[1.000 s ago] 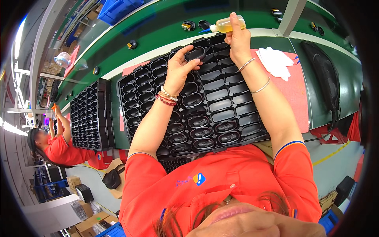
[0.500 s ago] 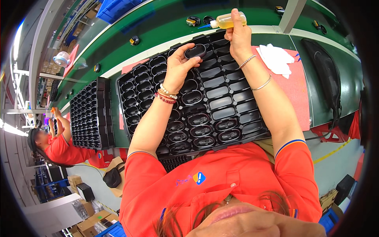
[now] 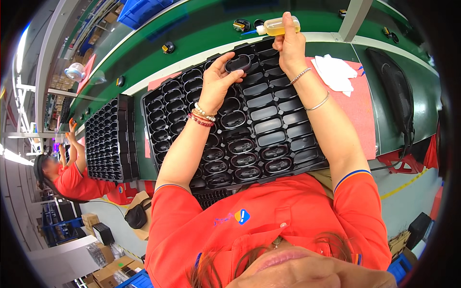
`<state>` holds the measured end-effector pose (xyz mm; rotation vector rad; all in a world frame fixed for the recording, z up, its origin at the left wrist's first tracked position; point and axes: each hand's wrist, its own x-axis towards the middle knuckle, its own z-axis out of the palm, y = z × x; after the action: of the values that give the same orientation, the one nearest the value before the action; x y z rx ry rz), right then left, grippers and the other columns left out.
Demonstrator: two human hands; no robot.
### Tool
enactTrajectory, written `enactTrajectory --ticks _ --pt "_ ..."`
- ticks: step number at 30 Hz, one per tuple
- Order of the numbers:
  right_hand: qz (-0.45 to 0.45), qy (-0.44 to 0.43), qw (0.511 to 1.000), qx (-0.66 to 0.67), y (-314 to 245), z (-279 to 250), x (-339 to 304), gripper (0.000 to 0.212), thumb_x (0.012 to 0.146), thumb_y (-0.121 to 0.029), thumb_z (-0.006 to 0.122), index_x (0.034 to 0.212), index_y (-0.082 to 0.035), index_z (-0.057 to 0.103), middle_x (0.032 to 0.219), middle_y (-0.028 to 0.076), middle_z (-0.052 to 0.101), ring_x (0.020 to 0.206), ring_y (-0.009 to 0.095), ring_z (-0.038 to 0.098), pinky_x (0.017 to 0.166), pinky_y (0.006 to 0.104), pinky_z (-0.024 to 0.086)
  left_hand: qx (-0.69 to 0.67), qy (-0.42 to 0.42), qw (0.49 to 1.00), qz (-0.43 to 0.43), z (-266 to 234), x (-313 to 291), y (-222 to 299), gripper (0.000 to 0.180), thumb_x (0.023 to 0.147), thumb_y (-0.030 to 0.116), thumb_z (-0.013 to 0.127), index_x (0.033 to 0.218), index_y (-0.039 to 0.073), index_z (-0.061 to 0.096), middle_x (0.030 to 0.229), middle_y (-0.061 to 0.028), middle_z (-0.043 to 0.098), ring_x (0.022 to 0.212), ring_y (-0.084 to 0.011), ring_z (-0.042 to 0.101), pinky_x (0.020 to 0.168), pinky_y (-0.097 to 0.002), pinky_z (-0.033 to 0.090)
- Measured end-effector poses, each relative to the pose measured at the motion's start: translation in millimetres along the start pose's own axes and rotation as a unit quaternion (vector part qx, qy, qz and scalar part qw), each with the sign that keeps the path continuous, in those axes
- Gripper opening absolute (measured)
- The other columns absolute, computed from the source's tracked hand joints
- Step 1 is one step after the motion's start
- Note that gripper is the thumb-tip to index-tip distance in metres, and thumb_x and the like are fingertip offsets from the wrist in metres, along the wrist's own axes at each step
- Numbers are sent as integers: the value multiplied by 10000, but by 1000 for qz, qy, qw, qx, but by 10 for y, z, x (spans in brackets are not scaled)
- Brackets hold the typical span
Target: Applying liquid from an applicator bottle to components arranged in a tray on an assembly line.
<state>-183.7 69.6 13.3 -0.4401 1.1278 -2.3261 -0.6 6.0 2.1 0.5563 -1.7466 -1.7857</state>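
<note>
"How does the space lie?"

"The green counter (image 3: 425,103) carries a wide black tray (image 3: 268,126), its far edge slanting farther away toward the right."

"And the hands?"

"The right grip (image 3: 291,50) is wrapped around a clear bottle (image 3: 281,27) of yellow liquid, seemingly just past that edge, long axis left to right. The left grip (image 3: 218,79) pinches an oval black case (image 3: 238,63) over the tray's far part."

"Where's the case from the bottle?"

"Left and near, roughly parallel. The blue nozzle (image 3: 248,33) points left, apart from the case, leaving some room between."
</note>
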Motion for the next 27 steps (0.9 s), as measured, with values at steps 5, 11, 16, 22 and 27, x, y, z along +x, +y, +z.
enactTrajectory --ticks 5,11,16,22,27 --pt "-7 -16 1000 -5 0 -11 -4 472 788 -503 636 788 -40 543 579 -4 433 451 54 356 414 199 285 -2 -5 1000 -2 -10 -4 4 517 797 9 620 1262 -60 405 1059 -155 586 845 -201 627 720 -250 517" --pt "-1 -7 1000 -3 -4 1 29 457 781 -474 658 756 -28 559 571 3 445 446 64 376 411 202 301 -1 -4 1000 4 -25 26 -30 509 796 8 621 1255 -62 412 1041 -155 594 833 -198 628 714 -250 516" --pt "-16 -12 1000 5 -5 1 26 458 779 -473 661 759 -25 563 573 7 450 456 69 389 417 203 306 0 -5 1000 0 -4 12 12 499 807 35 621 1253 -60 417 1039 -155 596 838 -195 629 710 -245 514" --pt "-2 -9 1000 1 12 -15 11 459 780 -469 661 781 -21 563 588 10 455 471 66 387 421 206 308 14 -8 1000 -14 -10 5 9 446 831 83 611 1230 -46 458 1024 -146 605 834 -184 632 713 -241 511" --pt "-9 -8 1000 8 3 -18 15 458 782 -467 658 777 -18 567 583 8 449 462 67 374 419 203 300 17 -11 1000 -11 5 4 15 421 853 123 596 1219 -42 471 1031 -142 603 828 -186 635 713 -237 510"
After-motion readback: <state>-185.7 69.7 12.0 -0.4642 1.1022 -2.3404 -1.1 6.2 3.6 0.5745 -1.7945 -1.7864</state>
